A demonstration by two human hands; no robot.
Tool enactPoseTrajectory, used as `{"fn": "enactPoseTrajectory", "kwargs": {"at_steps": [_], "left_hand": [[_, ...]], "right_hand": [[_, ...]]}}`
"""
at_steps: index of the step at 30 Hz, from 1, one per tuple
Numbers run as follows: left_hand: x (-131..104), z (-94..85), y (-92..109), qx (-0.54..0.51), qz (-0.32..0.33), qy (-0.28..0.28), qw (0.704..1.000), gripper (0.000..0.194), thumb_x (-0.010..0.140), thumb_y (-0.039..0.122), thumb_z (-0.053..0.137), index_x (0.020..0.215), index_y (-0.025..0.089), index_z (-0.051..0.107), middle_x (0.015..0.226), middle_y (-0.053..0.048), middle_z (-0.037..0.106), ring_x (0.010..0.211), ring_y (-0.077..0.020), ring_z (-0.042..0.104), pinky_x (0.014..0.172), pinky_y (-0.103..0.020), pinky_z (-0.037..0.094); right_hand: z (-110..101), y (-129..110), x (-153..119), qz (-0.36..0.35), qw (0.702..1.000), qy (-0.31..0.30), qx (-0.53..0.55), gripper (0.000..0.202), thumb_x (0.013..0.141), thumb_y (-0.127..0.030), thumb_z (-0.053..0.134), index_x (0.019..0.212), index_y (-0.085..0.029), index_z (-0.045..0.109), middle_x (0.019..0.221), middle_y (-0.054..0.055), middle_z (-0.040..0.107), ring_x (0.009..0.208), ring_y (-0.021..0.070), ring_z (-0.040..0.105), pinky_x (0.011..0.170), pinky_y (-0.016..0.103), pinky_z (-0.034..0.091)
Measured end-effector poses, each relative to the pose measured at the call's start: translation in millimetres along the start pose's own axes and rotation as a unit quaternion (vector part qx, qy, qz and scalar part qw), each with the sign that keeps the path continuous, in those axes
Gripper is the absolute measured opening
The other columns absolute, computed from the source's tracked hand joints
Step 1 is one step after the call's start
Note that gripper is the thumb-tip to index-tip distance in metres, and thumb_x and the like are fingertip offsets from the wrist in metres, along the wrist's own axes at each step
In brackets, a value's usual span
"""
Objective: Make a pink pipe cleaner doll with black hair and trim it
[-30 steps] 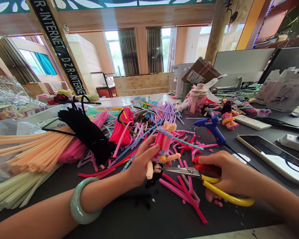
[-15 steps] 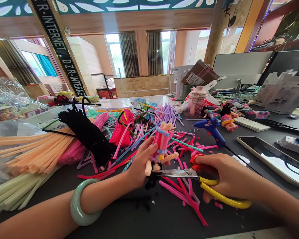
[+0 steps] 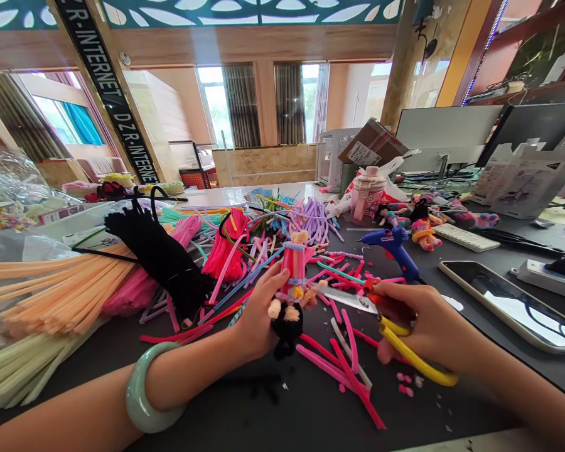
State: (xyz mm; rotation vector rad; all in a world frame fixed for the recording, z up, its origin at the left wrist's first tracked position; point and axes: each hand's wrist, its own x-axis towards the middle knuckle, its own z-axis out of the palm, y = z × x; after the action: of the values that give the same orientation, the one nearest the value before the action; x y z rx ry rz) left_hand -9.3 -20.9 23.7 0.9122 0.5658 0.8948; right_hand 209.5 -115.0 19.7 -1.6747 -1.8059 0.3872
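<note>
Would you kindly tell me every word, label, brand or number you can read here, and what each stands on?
"R-INTERNET": black strip, upper part; its start is cut off by the frame.
"DZR-INTERNE": same strip, lower part; its end is unclear.
Brown box: label too small to read.
Glue gun: marking too small to read.
White boxes: print too blurred to read.
Scissors: no lettering discernible.

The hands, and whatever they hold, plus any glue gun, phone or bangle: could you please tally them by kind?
Hands: 2 (left hand, right hand)
Held doll: 1
Held scissors: 1
Blue glue gun: 1
Phone: 1
Green bangle: 1
Total: 7
</note>
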Motion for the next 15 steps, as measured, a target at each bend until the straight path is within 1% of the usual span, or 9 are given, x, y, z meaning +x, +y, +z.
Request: {"fn": "enactPoseTrajectory", "kwargs": {"at_steps": [3, 5, 7, 9, 11, 13, 14, 15], "left_hand": [[2.1, 1.8, 1.3, 0.001, -0.023, -0.011, 1.0, 0.023, 0.079, 0.033, 0.07, 0.081, 0.02, 0.051, 0.061, 0.001, 0.061, 0.051, -0.0132, 0.061, 0.05, -0.021, 0.045], [2.8, 3.3, 2.5, -0.012, -0.033, -0.006, 0.999, 0.019, 0.081, 0.031, 0.067, 0.081, 0.019, 0.051, 0.065, 0.001, 0.063, 0.044, -0.009, 0.054, 0.047, -0.02, 0.044], [3.1, 4.6, 3.7, -0.024, -0.041, 0.0, 0.999, 0.017, 0.081, 0.028, 0.066, 0.08, 0.019, 0.052, 0.065, 0.001, 0.062, 0.042, -0.0074, 0.051, 0.048, -0.019, 0.045], [3.5, 5.1, 4.5, -0.03, -0.046, 0.003, 0.998, 0.015, 0.081, 0.027, 0.066, 0.08, 0.018, 0.054, 0.067, 0.0, 0.062, 0.046, -0.0083, 0.054, 0.049, -0.019, 0.047], [3.9, 4.5, 4.9, -0.026, -0.047, 0.0, 0.999, 0.014, 0.08, 0.027, 0.066, 0.081, 0.017, 0.057, 0.07, -0.001, 0.063, 0.051, -0.0096, 0.059, 0.048, -0.018, 0.047], [4.4, 2.7, 4.8, -0.016, -0.049, -0.005, 0.999, 0.015, 0.081, 0.028, 0.066, 0.082, 0.015, 0.059, 0.073, -0.002, 0.064, 0.053, -0.0103, 0.06, 0.046, -0.017, 0.045], [4.7, 1.5, 4.4, -0.011, -0.052, -0.008, 0.999, 0.015, 0.081, 0.029, 0.066, 0.082, 0.015, 0.06, 0.073, -0.003, 0.065, 0.055, -0.0107, 0.061, 0.046, -0.017, 0.046], [4.9, 0.2, 3.9, -0.008, -0.056, -0.011, 0.998, 0.016, 0.082, 0.03, 0.066, 0.081, 0.015, 0.061, 0.072, -0.004, 0.065, 0.057, -0.0112, 0.062, 0.048, -0.016, 0.047]], "right_hand": [[0.2, 7.6, 1.1, 0.018, 0.998, 0.057, -0.005, 0.042, 0.06, -0.06, 0.072, 0.071, -0.023, 0.056, 0.057, -0.005, 0.041, 0.055, 0.0115, 0.035, 0.048, 0.026, 0.036], [-0.1, 10.8, 1.8, 0.031, 0.996, 0.086, -0.011, 0.043, 0.063, -0.064, 0.069, 0.075, -0.023, 0.058, 0.057, -0.004, 0.046, 0.055, 0.0131, 0.039, 0.049, 0.028, 0.038], [-0.4, 12.7, 2.2, 0.043, 0.993, 0.104, -0.021, 0.046, 0.063, -0.066, 0.068, 0.077, -0.024, 0.059, 0.059, -0.003, 0.052, 0.055, 0.0144, 0.044, 0.051, 0.028, 0.04], [-0.3, 13.6, 2.3, 0.049, 0.991, 0.121, -0.042, 0.047, 0.064, -0.068, 0.067, 0.081, -0.024, 0.059, 0.063, -0.001, 0.057, 0.057, 0.0155, 0.049, 0.053, 0.029, 0.042], [0.5, 13.6, 2.1, 0.039, 0.983, 0.16, -0.086, 0.048, 0.066, -0.068, 0.065, 0.083, -0.025, 0.057, 0.068, 0.0, 0.06, 0.058, 0.0163, 0.051, 0.055, 0.03, 0.042], [1.7, 13.1, 1.9, 0.017, 0.969, 0.208, -0.136, 0.048, 0.067, -0.07, 0.063, 0.081, -0.025, 0.052, 0.067, 0.0, 0.059, 0.056, 0.0162, 0.05, 0.055, 0.031, 0.04], [2.3, 12.9, 1.9, 0.003, 0.964, 0.218, -0.154, 0.048, 0.068, -0.071, 0.062, 0.08, -0.026, 0.05, 0.067, 0.0, 0.057, 0.056, 0.016, 0.048, 0.054, 0.031, 0.039], [2.9, 12.8, 2.0, -0.009, 0.962, 0.217, -0.166, 0.048, 0.069, -0.07, 0.061, 0.08, -0.026, 0.049, 0.067, 0.0, 0.056, 0.056, 0.0158, 0.048, 0.053, 0.03, 0.039]]}}
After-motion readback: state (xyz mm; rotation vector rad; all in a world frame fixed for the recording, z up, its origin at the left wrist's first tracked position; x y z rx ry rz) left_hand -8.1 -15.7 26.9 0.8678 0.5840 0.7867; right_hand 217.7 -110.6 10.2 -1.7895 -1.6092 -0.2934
